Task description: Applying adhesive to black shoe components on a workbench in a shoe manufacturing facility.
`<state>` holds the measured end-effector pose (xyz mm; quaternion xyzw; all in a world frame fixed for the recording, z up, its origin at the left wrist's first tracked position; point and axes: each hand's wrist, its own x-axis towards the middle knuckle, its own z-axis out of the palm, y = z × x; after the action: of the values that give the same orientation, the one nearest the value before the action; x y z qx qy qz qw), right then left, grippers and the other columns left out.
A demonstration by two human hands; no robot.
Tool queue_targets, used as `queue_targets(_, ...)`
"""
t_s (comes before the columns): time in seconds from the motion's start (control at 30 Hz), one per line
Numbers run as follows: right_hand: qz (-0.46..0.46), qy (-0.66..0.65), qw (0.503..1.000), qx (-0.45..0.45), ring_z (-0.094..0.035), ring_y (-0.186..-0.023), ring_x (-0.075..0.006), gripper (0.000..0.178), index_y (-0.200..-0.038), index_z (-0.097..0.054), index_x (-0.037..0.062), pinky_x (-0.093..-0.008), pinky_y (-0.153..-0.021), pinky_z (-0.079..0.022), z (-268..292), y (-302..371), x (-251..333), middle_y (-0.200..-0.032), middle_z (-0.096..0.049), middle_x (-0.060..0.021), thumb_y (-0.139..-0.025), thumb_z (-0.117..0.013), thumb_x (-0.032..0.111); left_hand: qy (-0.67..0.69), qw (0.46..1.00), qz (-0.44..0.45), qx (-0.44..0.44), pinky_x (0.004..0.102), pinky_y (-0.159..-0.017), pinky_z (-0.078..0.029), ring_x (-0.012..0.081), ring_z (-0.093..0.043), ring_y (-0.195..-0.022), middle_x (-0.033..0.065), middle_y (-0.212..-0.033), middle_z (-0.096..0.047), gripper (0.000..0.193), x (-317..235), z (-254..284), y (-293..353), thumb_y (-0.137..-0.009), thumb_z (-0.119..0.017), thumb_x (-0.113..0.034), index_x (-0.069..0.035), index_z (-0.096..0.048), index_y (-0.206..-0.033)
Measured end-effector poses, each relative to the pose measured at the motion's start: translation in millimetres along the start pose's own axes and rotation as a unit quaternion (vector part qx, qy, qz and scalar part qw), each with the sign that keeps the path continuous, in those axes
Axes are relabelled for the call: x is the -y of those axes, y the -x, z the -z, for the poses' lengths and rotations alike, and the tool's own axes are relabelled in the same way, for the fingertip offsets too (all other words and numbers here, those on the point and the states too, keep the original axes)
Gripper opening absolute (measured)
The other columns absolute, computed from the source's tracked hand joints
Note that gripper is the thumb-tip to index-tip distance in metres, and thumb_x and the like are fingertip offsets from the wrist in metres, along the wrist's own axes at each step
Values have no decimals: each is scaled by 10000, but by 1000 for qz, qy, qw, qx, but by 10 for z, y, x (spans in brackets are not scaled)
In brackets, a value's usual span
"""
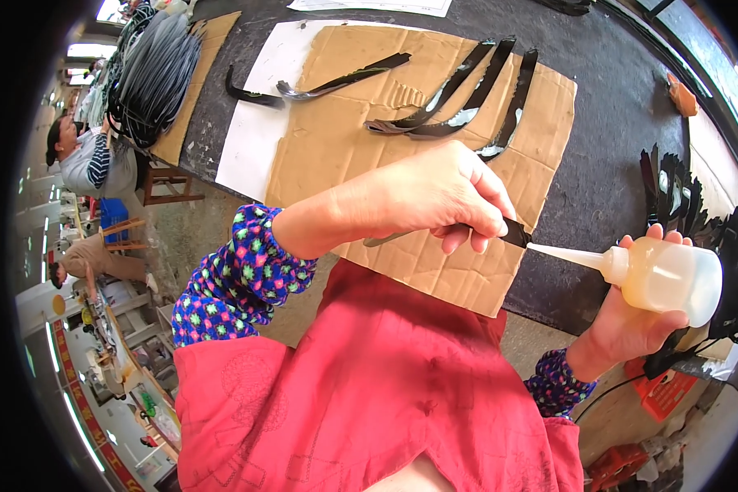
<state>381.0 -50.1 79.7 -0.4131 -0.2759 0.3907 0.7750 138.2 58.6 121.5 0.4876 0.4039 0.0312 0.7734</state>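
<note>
My left hand point(447, 193) pinches a dark strip point(517, 234) between thumb and fingers, over the near edge of a cardboard sheet point(328, 148). The strip's black end sticks out to the right. Wrapped in my right hand point(631, 320) is a translucent squeeze bottle point(672, 279) with yellowish liquid inside. It is tilted sideways, and its long white nozzle point(566, 255) points left, with the tip at the strip's end. Whether liquid comes out is too small to tell. Farther back on the cardboard lie several curved black strips point(512, 107), some with pale patches.
The cardboard rests on a dark worktable point(611, 107). More black strips point(672, 193) are heaped at the right. A bundle of grey-black strands point(156, 74) lies at the far left. A red crate point(664, 394) stands below the table. Other people point(98, 160) are at the left.
</note>
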Motion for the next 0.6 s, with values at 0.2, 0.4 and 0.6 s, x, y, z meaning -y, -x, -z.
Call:
queue_targets(0.2, -7, -34, 999, 19, -387, -1246, -384, 942, -1367, -274, 0, -542, -968, -389, 85, 7, -3, -1344, -396, -174, -712, -722, 507, -3, 1000, 1, 4, 180, -426, -323, 44, -493, -464, 52, -666, -621, 244, -24, -30, -22, -816, -651, -134, 28, -646, -997)
queue_targets(0.4, -5, 2, 1000, -7, -438, -1202, -385, 974, -1352, -293, 12, -534, -911, -451, 33, 6, -14, -1311, -424, -169, -674, -732, 557, -1, 1000, -2, 4, 180, -424, -325, 45, -496, -467, 52, -659, -619, 239, -4, -22, -36, -813, -647, -125, 33, -646, -993)
queue_targets(0.6, -9, -21, 1000, 15, -401, -1233, -389, 956, -1362, -279, 0, -543, -954, -403, 121, 23, 8, -1335, -404, -178, -696, -730, 517, 8, 1000, -7, 7, 179, -422, -332, 48, -502, -464, 58, -655, -620, 244, -4, -27, -48, -806, -646, -119, 44, -645, -987)
